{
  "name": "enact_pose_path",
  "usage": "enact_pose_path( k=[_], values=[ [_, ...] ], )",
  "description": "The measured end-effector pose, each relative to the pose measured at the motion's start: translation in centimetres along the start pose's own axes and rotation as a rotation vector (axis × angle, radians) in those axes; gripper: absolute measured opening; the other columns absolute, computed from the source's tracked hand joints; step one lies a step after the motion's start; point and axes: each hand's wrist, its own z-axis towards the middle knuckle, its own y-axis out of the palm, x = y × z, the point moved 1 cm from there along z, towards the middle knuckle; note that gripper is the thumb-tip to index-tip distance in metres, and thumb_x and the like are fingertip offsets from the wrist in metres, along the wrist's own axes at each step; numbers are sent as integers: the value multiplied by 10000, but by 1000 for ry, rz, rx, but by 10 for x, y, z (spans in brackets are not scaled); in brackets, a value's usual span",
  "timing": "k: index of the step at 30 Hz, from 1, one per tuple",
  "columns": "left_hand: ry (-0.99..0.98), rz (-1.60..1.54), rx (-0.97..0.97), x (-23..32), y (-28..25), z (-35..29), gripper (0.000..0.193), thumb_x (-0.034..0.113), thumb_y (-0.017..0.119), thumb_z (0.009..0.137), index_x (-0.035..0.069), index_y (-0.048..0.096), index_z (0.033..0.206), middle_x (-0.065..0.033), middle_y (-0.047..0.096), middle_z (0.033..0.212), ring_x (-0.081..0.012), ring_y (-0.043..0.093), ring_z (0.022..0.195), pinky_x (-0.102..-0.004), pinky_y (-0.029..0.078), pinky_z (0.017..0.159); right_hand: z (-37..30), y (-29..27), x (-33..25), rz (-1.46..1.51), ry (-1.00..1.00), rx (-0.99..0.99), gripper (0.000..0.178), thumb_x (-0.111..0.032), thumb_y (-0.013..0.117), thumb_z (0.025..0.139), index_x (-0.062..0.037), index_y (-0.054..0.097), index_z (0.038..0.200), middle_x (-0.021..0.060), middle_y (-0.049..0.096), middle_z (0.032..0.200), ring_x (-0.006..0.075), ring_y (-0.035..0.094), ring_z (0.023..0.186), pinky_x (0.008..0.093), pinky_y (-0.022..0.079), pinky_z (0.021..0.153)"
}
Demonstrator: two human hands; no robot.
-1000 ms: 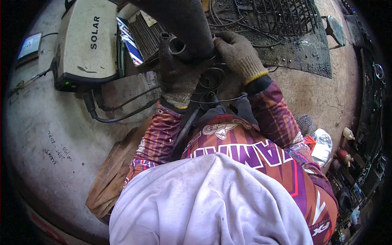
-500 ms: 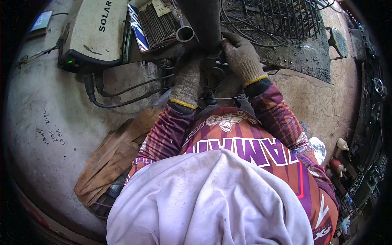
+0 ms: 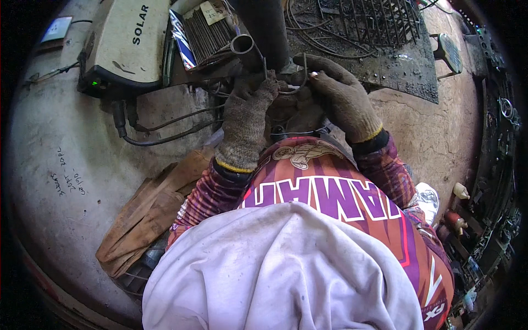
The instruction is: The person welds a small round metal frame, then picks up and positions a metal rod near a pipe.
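Observation:
My left hand [image 3: 247, 104], in a grey-brown knit glove with a yellow cuff, is closed on a thin bent metal rod [image 3: 290, 92]. The rod curves like a U, with one end rising by the left fingertips and the other by the right hand. My right hand [image 3: 344, 96], gloved alike, has its fingers and thumb apart around that far side; whether they touch the rod cannot be made out. Just beyond the hands stands a thick dark metal pipe [image 3: 265, 36]. A narrower open-ended tube [image 3: 242, 45] sits against its left side.
A beige machine [image 3: 124, 47] with cables [image 3: 170, 135] stands at left, beside a pack of thin rods [image 3: 206, 38]. On the right, a dark metal table [image 3: 407, 82] carries a rod grille [image 3: 379, 22] and coiled wire [image 3: 308, 41]. Brown cloth [image 3: 143, 214] lies at lower left.
Both hands have drawn back toward me from the pipe's foot. The bent rod now shows between them. My right hand has come off the pipe's side, and its fingers have spread.

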Motion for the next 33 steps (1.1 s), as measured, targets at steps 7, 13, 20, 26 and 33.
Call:
enact_pose_path(
  k=[7, 13, 20, 26, 33],
  values=[
    [74, -70, -200, 34, 38, -22, 248, 72, 537, 986, -29, 588, 1207, -180, 697, 1092, -276, 719, 970, -367, 619, 816, -16, 8, -41, -24, -90, -77, 392, -106, 585, 976, 22, 543, 1344, 123, 678, 1140, 152, 682, 966, 264, 566, 865],
    [85, -73, -401, 46, 42, -18, 306, 63, 518, 977, -47, 563, 1259, -192, 688, 1097, -312, 705, 1012, -404, 614, 851, -26, 8, -61, -51, -226, -52, 441, -145, 564, 984, 39, 494, 1378, 125, 702, 1028, 136, 697, 755, 254, 591, 663],
    [131, -32, -394, 47, 54, -12, 312, 45, 534, 977, -47, 559, 1274, -195, 676, 1108, -307, 721, 945, -430, 643, 785, -36, -2, -69, 94, -262, -86, 435, -188, 513, 1010, 37, 494, 1382, 150, 696, 1062, 168, 708, 796, 269, 595, 676],
    [111, -29, -420, 48, 67, -11, 348, 23, 530, 981, -28, 524, 1325, -200, 674, 1110, -304, 725, 921, -421, 643, 771, -40, -16, -72, 338, -305, -194, 442, -188, 479, 1033, 47, 456, 1406, 204, 672, 1145, 248, 712, 920, 346, 605, 806],
    [313, 203, -411, 50, 82, -19, 429, -43, 539, 958, 43, 511, 1378, -183, 679, 1109, -269, 720, 923, -355, 623, 791, -47, -19, -79, -64, -391, -157, 568, -141, 563, 978, -4, 362, 1491, 179, 683, 1116, 193, 712, 846, 292, 597, 703]
  ],
)
